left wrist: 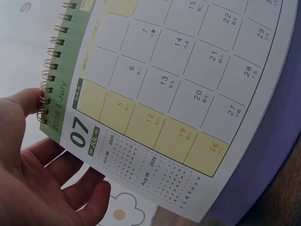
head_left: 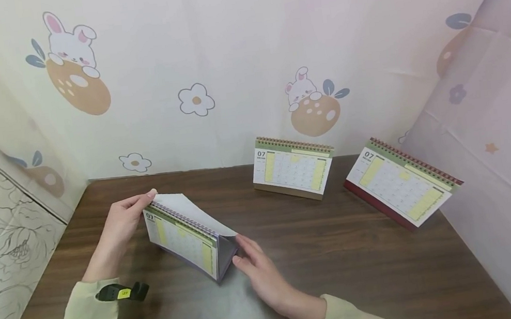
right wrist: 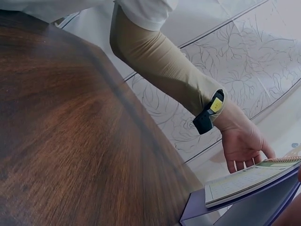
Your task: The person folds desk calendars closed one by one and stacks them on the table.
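Observation:
A spiral-bound desk calendar [head_left: 181, 237] with a purple base [left wrist: 270, 141] stands tent-like at the left of the table, its page headed 07 facing me. My left hand [head_left: 124, 222] grips its upper left corner. In the left wrist view, that hand's thumb [left wrist: 29, 100] lies against the gold spiral and the other fingers curl behind the page. At the calendar's right end, my right hand [head_left: 263, 278] holds the back panel's edge between thumb and fingers. White sheets [head_left: 195, 207] hang over the back side. The right wrist view shows little of the right hand, at its edge.
Two more desk calendars stand on the brown wooden table [head_left: 342, 270]: one with a tan base [head_left: 291, 168] at the back, one with a dark red base [head_left: 400, 180] at the right. A rabbit-patterned cloth [head_left: 234, 42] hangs behind the table. Panels flank both sides.

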The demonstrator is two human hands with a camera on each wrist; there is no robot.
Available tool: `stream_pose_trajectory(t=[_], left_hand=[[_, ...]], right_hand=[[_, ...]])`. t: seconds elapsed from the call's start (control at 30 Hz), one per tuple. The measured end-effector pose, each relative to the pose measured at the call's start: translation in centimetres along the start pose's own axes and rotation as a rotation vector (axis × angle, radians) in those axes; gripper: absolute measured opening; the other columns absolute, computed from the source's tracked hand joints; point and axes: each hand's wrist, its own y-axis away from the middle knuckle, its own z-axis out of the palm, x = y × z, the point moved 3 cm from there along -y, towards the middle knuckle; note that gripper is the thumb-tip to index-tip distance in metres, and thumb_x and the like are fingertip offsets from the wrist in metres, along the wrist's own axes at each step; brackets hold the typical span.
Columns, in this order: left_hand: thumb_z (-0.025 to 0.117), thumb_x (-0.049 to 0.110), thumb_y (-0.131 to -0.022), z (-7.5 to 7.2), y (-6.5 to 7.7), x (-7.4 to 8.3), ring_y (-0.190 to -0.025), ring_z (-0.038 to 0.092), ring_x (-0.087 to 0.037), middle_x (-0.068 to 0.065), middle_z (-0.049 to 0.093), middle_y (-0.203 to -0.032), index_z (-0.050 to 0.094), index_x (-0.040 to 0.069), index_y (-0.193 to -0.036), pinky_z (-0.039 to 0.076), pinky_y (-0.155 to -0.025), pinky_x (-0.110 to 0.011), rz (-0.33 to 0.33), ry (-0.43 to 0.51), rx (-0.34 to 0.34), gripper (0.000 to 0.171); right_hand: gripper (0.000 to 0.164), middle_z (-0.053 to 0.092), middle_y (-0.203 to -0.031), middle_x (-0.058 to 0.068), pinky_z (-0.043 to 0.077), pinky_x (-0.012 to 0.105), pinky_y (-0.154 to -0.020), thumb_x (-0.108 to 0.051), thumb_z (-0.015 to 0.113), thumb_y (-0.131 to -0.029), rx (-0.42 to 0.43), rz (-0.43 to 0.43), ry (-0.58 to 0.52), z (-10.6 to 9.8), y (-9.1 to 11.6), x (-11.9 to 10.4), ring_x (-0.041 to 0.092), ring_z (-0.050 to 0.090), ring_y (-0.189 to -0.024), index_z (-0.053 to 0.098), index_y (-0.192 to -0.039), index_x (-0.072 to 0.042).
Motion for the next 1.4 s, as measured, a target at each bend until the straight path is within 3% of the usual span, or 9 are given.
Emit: stream_pose_trajectory(t=[0.13, 0.33, 0.5, 0.77, 1.2, 1.4], left_hand=[[0.06, 0.063, -0.091, 0.0, 0.0, 0.2, -0.132, 0.038, -0.033, -0.02, 0.05, -0.142, 0.055, 0.0, -0.14, 0.028, -0.108, -0.057, -0.002, 0.001, 0.018, 0.08], [0.061, 0.061, -0.091, 0.0, 0.1, 0.3, -0.132, 0.039, -0.034, -0.021, 0.051, -0.142, 0.055, 0.001, -0.14, 0.027, -0.108, -0.058, 0.01, 0.001, 0.039, 0.077], [0.063, 0.059, -0.091, 0.0, 0.1, 0.3, -0.132, 0.04, -0.034, -0.02, 0.052, -0.142, 0.056, 0.001, -0.139, 0.028, -0.108, -0.058, 0.026, 0.006, 0.059, 0.076], [0.065, 0.057, -0.091, 0.0, 0.2, 0.5, -0.132, 0.041, -0.033, -0.02, 0.053, -0.141, 0.058, 0.001, -0.137, 0.028, -0.109, -0.057, 0.038, 0.015, 0.083, 0.073], [0.066, 0.053, -0.092, -0.3, 0.2, 0.7, -0.125, 0.046, -0.027, -0.017, 0.057, -0.137, 0.06, 0.003, -0.136, 0.031, -0.107, -0.054, 0.049, -0.014, 0.083, 0.068], [0.067, 0.054, -0.09, -0.3, 0.3, 0.7, -0.115, 0.05, -0.019, -0.007, 0.062, -0.128, 0.062, 0.008, -0.135, 0.037, -0.099, -0.041, 0.055, -0.02, 0.1, 0.065]], right_hand=[[0.055, 0.031, -0.158, 0.018, 0.023, 0.054, -0.115, -0.024, 0.05, -0.104, 0.002, 0.065, -0.004, -0.1, 0.0, 0.1, 0.034, 0.027, -0.145, 0.038, -0.151, 0.0], [0.057, 0.03, -0.159, 0.017, 0.015, 0.061, -0.115, -0.031, 0.046, -0.105, -0.049, 0.12, -0.09, -0.3, -0.3, -0.1, 0.037, 0.019, -0.148, 0.035, -0.153, -0.002], [0.057, 0.031, -0.159, 0.015, 0.016, 0.058, -0.115, -0.032, 0.044, -0.106, -0.07, 0.112, -0.155, -0.5, -0.5, -0.4, 0.033, 0.023, -0.147, 0.033, -0.154, -0.003], [0.061, 0.028, -0.159, 0.018, 0.02, 0.047, -0.118, -0.029, 0.046, -0.104, -0.07, 0.103, -0.356, -1.0, -1.4, -0.9, 0.034, 0.025, -0.146, 0.032, -0.151, 0.007], [0.058, 0.04, -0.151, 0.024, 0.028, 0.048, -0.114, -0.025, 0.044, -0.105, -0.082, 0.049, -0.439, -1.8, -2.7, -1.4, 0.035, 0.037, -0.14, 0.031, -0.15, 0.009], [0.055, 0.045, -0.147, 0.023, 0.036, 0.045, -0.11, -0.025, 0.043, -0.106, -0.072, 0.044, -0.454, -2.2, -3.4, -1.4, 0.033, 0.044, -0.136, 0.033, -0.149, 0.007]])
